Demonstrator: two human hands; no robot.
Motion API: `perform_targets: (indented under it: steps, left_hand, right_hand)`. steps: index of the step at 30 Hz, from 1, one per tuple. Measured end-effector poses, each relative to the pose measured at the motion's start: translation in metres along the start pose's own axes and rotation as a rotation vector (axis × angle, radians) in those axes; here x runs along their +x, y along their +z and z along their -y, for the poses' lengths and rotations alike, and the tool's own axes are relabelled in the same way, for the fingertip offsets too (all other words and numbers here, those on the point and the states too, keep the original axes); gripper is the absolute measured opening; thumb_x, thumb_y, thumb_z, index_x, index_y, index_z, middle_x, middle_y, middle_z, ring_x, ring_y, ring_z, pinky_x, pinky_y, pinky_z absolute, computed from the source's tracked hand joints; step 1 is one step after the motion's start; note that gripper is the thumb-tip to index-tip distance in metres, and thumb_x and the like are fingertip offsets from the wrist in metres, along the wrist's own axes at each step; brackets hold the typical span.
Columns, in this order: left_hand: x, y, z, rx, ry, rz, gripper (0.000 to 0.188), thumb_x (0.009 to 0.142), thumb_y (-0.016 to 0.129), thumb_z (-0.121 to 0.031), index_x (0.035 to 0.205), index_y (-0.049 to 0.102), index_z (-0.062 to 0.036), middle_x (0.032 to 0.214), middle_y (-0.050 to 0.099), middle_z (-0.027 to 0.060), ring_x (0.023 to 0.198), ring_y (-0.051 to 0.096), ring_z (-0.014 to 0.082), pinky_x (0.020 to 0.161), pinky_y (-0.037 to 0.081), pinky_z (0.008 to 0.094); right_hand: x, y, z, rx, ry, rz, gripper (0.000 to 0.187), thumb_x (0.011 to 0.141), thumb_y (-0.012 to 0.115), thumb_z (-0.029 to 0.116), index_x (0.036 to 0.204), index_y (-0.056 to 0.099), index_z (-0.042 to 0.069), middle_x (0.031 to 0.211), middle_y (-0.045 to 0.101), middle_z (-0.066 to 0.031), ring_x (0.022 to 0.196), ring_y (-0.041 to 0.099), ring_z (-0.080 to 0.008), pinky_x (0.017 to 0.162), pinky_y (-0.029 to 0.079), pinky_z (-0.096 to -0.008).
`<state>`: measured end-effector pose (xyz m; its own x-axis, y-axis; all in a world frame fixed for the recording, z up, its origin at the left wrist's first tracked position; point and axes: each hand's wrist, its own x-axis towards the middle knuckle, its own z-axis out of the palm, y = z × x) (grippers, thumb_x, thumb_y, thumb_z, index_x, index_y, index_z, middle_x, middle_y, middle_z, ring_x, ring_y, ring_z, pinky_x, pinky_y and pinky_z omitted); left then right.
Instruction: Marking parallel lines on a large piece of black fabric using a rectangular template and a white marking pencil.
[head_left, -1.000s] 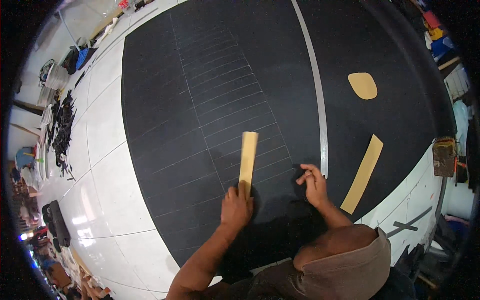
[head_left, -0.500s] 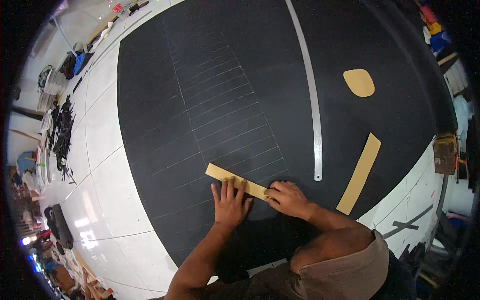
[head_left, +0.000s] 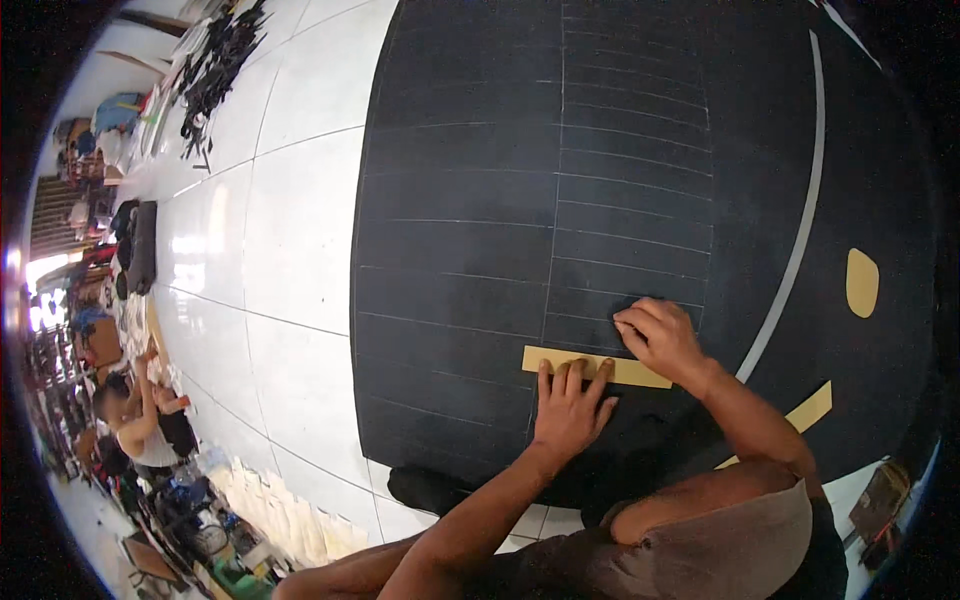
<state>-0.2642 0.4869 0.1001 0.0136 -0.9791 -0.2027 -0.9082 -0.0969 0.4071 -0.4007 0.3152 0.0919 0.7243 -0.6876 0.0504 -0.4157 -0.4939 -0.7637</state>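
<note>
A wide black sheet (head_left: pixel 450 150) lies on the floor, ruled with thin pale lines. Across its near part rests a tan card strip (head_left: pixel 640 372). My left hand (head_left: pixel 570 408) presses on this strip with fingertips spread. Just beyond the strip's right half, my right hand (head_left: pixel 662 335) is closed in a pinch over the sheet; whatever it may hold is too small to make out. To the right lie a long metal ruler (head_left: pixel 815 130), a rounded tan card piece (head_left: pixel 862 283) and a second tan strip (head_left: pixel 812 407), partly hidden by my right arm.
White floor tiles (head_left: pixel 300 240) border the sheet on the left. A heap of black strips (head_left: pixel 222 75) and a dark bundle (head_left: pixel 143 245) lie on them. Another person (head_left: pixel 150 435) sits at the far left among clutter.
The view has swung to the left. My right hand has come off the strip's right end and moved to its far side. My left hand still presses on the strip.
</note>
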Motion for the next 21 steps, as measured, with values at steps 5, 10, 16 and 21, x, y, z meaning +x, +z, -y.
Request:
perform_targets:
  steps: [5,10,16,21]
  left_hand:
    - [0.001,0.005,0.004,0.033,0.042,0.024,0.06,0.096,0.056,-0.046,0.146,0.043,-0.0172,0.127,0.047,0.0197,0.122,0.045,0.0357,0.11,0.025,0.0629]
    - [0.003,-0.003,0.008,-0.009,0.065,0.026,0.061,0.096,0.056,-0.047,0.146,0.043,-0.016,0.127,0.047,0.0186,0.123,0.043,0.0343,0.109,0.024,0.0633]
    - [-0.002,-0.004,0.011,-0.089,0.108,0.019,0.065,0.095,0.056,-0.048,0.144,0.045,-0.0065,0.128,0.046,0.0178,0.125,0.042,0.0324,0.111,0.022,0.0626]
    - [-0.018,-0.006,0.046,-0.205,0.243,0.041,0.061,0.095,0.058,-0.043,0.142,0.047,-0.0053,0.135,0.045,0.019,0.128,0.042,0.0348,0.114,0.022,0.0594]
  right_hand:
    - [0.02,-0.011,0.021,-0.298,-0.16,-0.045,0.012,0.089,0.066,0.017,0.094,0.068,0.007,0.087,0.063,-0.0062,0.079,0.063,-0.0253,0.072,0.047,-0.0404]
    - [0.01,-0.018,0.032,-0.403,-0.045,-0.101,0.012,0.088,0.066,0.017,0.093,0.067,0.007,0.083,0.061,-0.0078,0.077,0.062,-0.0265,0.071,0.047,-0.041]
    - [-0.045,-0.009,0.045,-0.54,0.12,-0.031,0.013,0.086,0.068,0.018,0.093,0.067,0.007,0.077,0.061,-0.0102,0.07,0.064,-0.0304,0.062,0.049,-0.0433]
    - [-0.06,0.015,0.086,-0.532,0.33,-0.025,0.013,0.087,0.068,0.017,0.091,0.067,0.005,0.083,0.065,-0.0143,0.074,0.067,-0.0338,0.067,0.053,-0.0443]
